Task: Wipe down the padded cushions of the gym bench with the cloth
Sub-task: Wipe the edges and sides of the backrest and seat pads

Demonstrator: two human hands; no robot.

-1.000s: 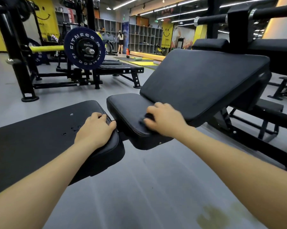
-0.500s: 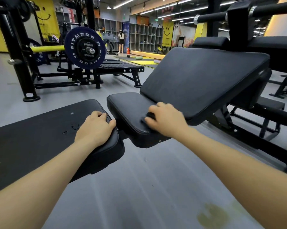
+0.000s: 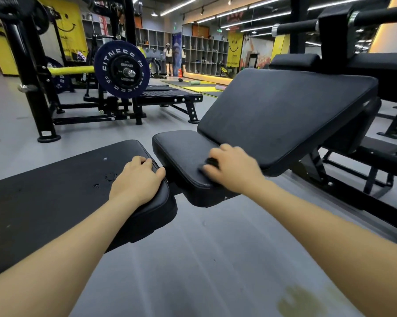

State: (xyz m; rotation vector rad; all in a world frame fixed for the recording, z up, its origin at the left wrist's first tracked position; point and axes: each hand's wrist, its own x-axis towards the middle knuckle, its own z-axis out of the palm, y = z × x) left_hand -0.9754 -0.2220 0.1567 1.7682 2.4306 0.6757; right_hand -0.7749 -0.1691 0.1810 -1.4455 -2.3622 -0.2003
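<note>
A black gym bench stands before me with a small seat pad (image 3: 179,152) and a raised, tilted back pad (image 3: 284,113). My right hand (image 3: 234,170) presses a dark cloth (image 3: 210,163) onto the right part of the seat pad; only a bit of cloth shows under the fingers. My left hand (image 3: 135,179) rests on the end of a second flat black pad (image 3: 55,186) to the left, fingers curled over its edge. Water drops (image 3: 108,177) sit on that flat pad.
A rack with a blue weight plate (image 3: 122,69) and yellow bar (image 3: 69,70) stands at the back left. Black frame bars (image 3: 376,177) run along the floor at the right. A person (image 3: 168,58) stands far off by shelves. A stain (image 3: 300,300) marks the grey floor.
My right hand with the cloth has shifted slightly on the seat pad and is blurred by motion. The left hand has stayed put on the flat pad's end.
</note>
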